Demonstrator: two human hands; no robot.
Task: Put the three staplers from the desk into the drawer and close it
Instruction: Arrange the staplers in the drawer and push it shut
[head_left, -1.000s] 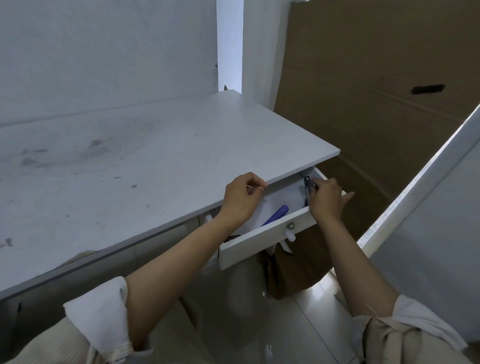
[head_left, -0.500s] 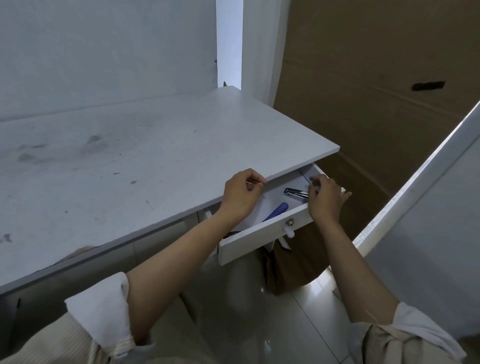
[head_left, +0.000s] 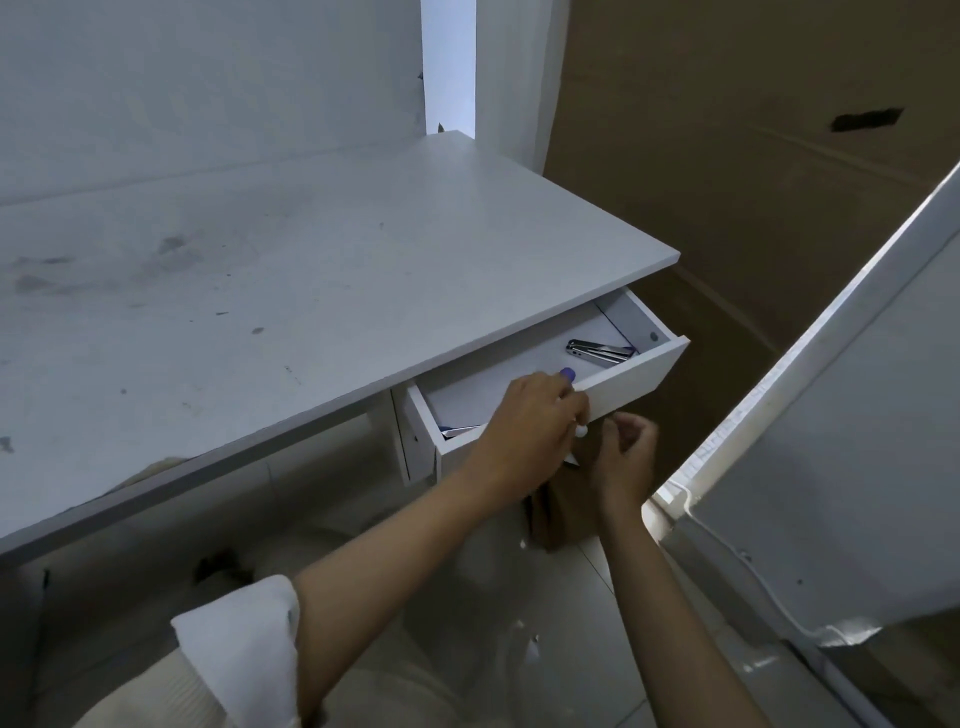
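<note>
Moved: left hand (head_left: 524, 421) out of drawer (head_left: 631, 376), now over its front edge, fingers curled at knob (head_left: 581, 430); grasp unclear.
Staplers: silver stapler (head_left: 600, 351) in right front corner; blue stapler (head_left: 567, 373) tip just beyond left fingers.
Right hand (head_left: 626, 452): below drawer front, loosely curled, empty.
Desk (head_left: 311, 270): bare.

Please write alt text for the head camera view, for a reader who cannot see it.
A person's left hand rests on the front edge of an open white drawer under a white desk; the right hand hovers below it. A silver stapler lies inside.
</note>
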